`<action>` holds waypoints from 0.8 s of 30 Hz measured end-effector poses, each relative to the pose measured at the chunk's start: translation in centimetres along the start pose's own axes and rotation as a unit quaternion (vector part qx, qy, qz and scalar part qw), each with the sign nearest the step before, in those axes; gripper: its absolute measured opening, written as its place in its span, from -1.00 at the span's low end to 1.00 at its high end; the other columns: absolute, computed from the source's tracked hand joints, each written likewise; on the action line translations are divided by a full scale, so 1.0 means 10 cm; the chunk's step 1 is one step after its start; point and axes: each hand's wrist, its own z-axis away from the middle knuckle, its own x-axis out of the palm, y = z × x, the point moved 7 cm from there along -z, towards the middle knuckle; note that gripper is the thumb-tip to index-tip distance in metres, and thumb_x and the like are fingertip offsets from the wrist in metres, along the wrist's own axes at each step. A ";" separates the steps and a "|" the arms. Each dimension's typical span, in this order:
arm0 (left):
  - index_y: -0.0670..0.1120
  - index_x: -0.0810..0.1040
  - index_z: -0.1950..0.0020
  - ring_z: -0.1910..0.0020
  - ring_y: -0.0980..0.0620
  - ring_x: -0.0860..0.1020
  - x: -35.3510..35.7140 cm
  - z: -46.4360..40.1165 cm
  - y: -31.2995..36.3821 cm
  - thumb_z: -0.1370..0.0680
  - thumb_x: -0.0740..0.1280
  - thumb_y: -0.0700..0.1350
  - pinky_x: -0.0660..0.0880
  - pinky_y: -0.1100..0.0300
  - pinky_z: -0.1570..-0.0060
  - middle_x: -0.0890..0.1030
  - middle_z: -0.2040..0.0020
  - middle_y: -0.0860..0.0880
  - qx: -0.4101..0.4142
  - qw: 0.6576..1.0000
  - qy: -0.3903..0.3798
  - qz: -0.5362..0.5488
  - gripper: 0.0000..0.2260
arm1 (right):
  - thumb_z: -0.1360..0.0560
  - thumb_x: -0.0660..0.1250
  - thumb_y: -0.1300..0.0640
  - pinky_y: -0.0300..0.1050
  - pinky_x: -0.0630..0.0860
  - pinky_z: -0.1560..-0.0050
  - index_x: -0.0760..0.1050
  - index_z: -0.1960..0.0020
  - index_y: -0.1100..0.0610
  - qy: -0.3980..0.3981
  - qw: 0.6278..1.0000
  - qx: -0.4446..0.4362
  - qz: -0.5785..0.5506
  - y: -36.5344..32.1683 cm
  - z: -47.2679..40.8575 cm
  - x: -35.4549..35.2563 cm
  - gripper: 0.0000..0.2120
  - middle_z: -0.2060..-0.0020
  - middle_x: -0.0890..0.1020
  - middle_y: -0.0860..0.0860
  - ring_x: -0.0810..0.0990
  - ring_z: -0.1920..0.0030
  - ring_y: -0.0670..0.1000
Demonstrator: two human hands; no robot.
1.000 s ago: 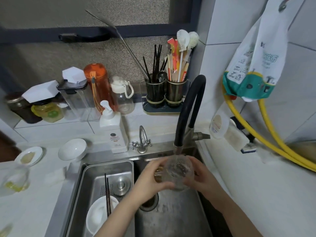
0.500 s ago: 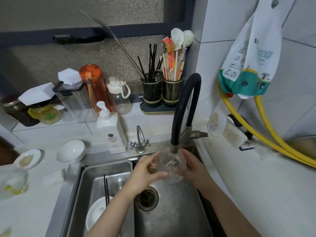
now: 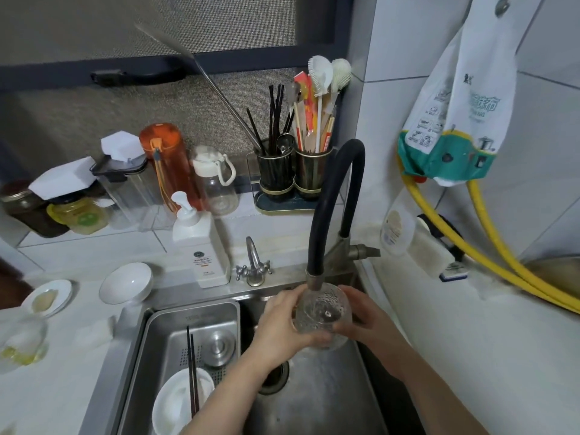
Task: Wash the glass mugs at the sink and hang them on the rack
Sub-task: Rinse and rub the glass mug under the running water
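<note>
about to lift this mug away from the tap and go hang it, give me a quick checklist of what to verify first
1. Both hands hold the glass mug: left hand and right hand grip it, ok.
2. Mug under the black faucet spout: ok.
3. Mug over the sink basin: ok.
4. Soap rinsed off: cannot tell.
5. Tap shut off: cannot tell.
6. Rack in sight to hang it: not ok, none in view.

You have a white counter (image 3: 72, 365) left of the sink. On it stand a white bowl (image 3: 126, 283) near the soap dispenser (image 3: 201, 246), a small plate (image 3: 47, 298) further left, and a glass with yellow liquid (image 3: 19, 346) near the left edge.
</note>
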 end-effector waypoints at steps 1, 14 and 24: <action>0.42 0.16 -0.20 -0.24 0.19 0.32 0.01 0.00 0.00 -0.08 0.46 0.35 0.34 0.19 -0.32 0.34 -0.10 0.32 -0.005 1.000 -0.002 0.001 -0.22 | -0.38 0.50 0.21 -0.20 0.56 -0.08 0.39 -0.34 0.04 -0.004 1.000 0.000 -0.003 0.01 0.00 0.00 -0.42 -0.20 0.59 -0.03 0.58 -0.20 -0.04; 0.23 0.33 -0.29 -0.11 0.25 0.48 0.05 -0.06 0.06 -0.08 0.51 0.36 0.48 0.20 -0.14 0.44 -0.10 0.28 -0.015 0.996 -0.026 -0.083 -0.17 | -0.35 0.50 0.28 -0.15 0.55 -0.13 0.38 -0.36 0.07 -0.060 0.998 0.021 -0.028 0.12 -0.08 -0.05 -0.37 -0.24 0.57 0.00 0.55 -0.25 -0.01; 0.28 0.29 -0.26 -0.06 0.30 0.54 0.04 -0.07 0.05 -0.06 0.51 0.36 0.48 0.27 -0.11 0.56 -0.06 0.33 -0.061 0.997 0.029 -0.041 -0.18 | -0.50 0.35 0.15 -0.39 0.52 -0.02 0.43 -0.32 0.02 -0.007 0.999 0.042 -0.014 0.01 -0.28 -0.19 -0.60 -0.21 0.57 -0.10 0.55 -0.20 -0.14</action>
